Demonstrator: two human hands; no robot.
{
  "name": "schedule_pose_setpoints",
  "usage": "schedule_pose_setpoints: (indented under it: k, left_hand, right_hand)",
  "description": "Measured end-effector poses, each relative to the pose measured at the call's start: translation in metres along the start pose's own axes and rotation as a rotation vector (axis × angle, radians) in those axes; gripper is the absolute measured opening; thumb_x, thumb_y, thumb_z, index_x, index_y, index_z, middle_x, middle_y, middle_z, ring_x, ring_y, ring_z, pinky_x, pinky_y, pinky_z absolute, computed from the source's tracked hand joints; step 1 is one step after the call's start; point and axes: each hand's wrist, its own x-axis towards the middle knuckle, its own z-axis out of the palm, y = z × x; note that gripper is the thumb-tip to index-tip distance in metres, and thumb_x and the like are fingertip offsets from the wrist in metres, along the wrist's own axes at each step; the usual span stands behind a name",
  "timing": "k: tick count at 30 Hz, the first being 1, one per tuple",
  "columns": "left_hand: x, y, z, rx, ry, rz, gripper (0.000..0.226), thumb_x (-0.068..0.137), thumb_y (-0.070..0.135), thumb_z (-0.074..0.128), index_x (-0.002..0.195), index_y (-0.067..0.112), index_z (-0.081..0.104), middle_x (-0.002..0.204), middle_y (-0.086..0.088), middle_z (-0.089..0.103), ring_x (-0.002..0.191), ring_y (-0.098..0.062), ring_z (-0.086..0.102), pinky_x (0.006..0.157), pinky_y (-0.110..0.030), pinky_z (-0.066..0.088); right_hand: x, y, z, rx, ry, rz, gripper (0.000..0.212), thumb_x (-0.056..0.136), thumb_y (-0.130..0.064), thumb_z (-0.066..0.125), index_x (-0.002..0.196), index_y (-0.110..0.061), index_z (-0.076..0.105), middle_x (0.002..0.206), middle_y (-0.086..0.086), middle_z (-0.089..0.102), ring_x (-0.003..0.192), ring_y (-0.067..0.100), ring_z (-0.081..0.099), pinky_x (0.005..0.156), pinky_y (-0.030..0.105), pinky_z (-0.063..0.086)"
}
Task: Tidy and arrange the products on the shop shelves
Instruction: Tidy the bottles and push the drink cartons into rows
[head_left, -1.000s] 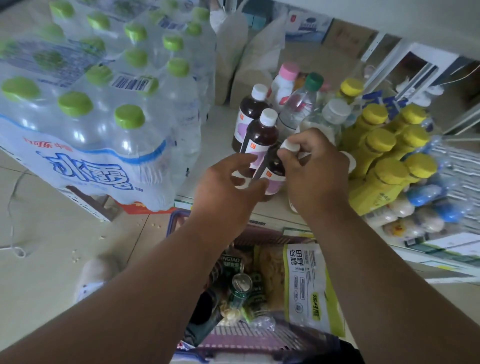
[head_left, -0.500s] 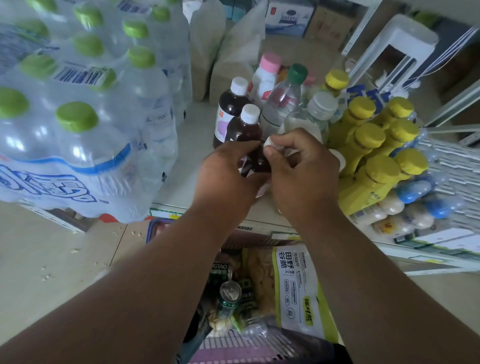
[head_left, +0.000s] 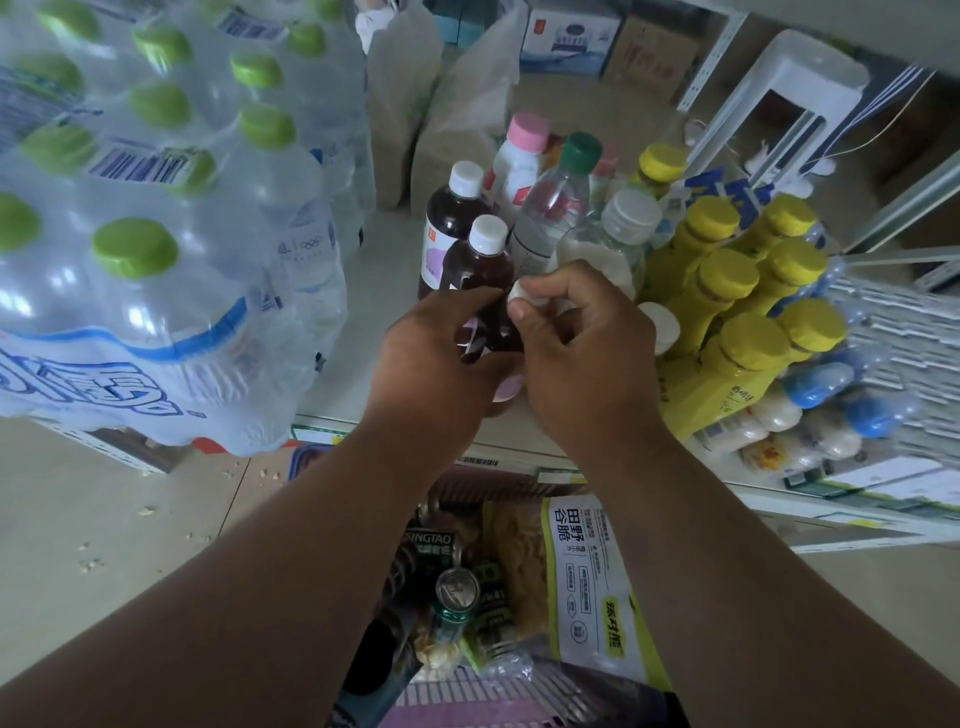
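Vs. 1 s ago, left hand (head_left: 436, 358) now wraps the front dark bottle (head_left: 485, 338), w/ right hand (head_left: 582, 353) pinching its white cap (head_left: 519, 296), just left of the yellow-cap pack (head_left: 737, 312); bottle apparently being straightened into its row.

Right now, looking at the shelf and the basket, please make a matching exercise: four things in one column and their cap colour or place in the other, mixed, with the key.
Things:
1. water bottle pack
2. dark drink bottle behind the hands
3. yellow bottles
4. beer can

Matches:
A. yellow caps
B. in the basket
C. green caps
D. white cap

Pairs: 1-C, 2-D, 3-A, 4-B
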Motion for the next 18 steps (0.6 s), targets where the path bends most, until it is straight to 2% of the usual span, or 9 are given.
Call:
schedule_pose_setpoints:
  k: [2,5,9,14,16,18]
  left_hand:
    - [0.000,-0.001,0.001,0.015,0.014,0.004,0.045,0.080,0.011,0.085,0.104,0.048,0.076,0.101,0.027,0.069,0.099,0.005,0.067,0.072,-0.006,0.051]
    - [0.001,-0.003,0.001,0.020,0.026,-0.012,0.045,0.081,0.012,0.086,0.114,0.040,0.077,0.104,0.023,0.070,0.101,0.006,0.068,0.077,-0.013,0.058]
    - [0.002,-0.005,-0.001,-0.063,0.002,-0.035,0.048,0.083,0.007,0.088,0.125,0.029,0.076,0.112,0.013,0.071,0.093,0.016,0.066,0.061,-0.004,0.051]
    - [0.002,-0.003,-0.004,-0.073,-0.045,-0.001,0.040,0.086,0.003,0.085,0.120,0.024,0.077,0.111,0.007,0.071,0.084,0.017,0.067,0.055,-0.005,0.050]
    - [0.004,-0.002,-0.007,-0.043,-0.084,0.026,0.034,0.092,0.002,0.078,0.118,0.024,0.076,0.109,0.008,0.070,0.087,0.015,0.068,0.057,-0.005,0.051]
    - [0.010,-0.002,-0.012,0.038,-0.089,0.067,0.036,0.098,0.000,0.069,0.122,0.026,0.075,0.112,0.011,0.071,0.098,0.003,0.071,0.069,-0.009,0.055]
  right_hand:
    - [-0.001,0.000,0.001,-0.017,0.006,-0.005,0.006,0.096,-0.020,0.074,0.102,-0.023,0.074,0.095,-0.007,0.074,0.086,0.009,0.073,0.077,0.035,0.061]
    - [-0.001,0.000,0.004,-0.012,0.030,-0.016,0.007,0.096,-0.020,0.074,0.101,-0.024,0.073,0.094,-0.007,0.073,0.086,0.010,0.072,0.077,0.036,0.061]
    - [-0.002,-0.001,0.005,-0.025,0.024,-0.038,0.006,0.097,-0.021,0.073,0.103,-0.022,0.072,0.094,-0.010,0.072,0.087,0.009,0.072,0.076,0.037,0.061]
    - [-0.003,-0.006,0.002,-0.084,0.028,-0.094,0.008,0.097,-0.021,0.072,0.105,-0.020,0.071,0.090,-0.011,0.069,0.084,0.007,0.069,0.075,0.029,0.057]
    - [-0.002,-0.009,0.002,-0.138,0.061,-0.120,0.007,0.096,-0.019,0.072,0.102,-0.019,0.071,0.089,-0.008,0.068,0.082,0.009,0.067,0.073,0.030,0.056]
    - [-0.001,-0.013,0.002,-0.192,0.116,-0.161,0.004,0.095,-0.018,0.072,0.097,-0.016,0.071,0.090,-0.004,0.067,0.080,0.014,0.065,0.072,0.033,0.055]
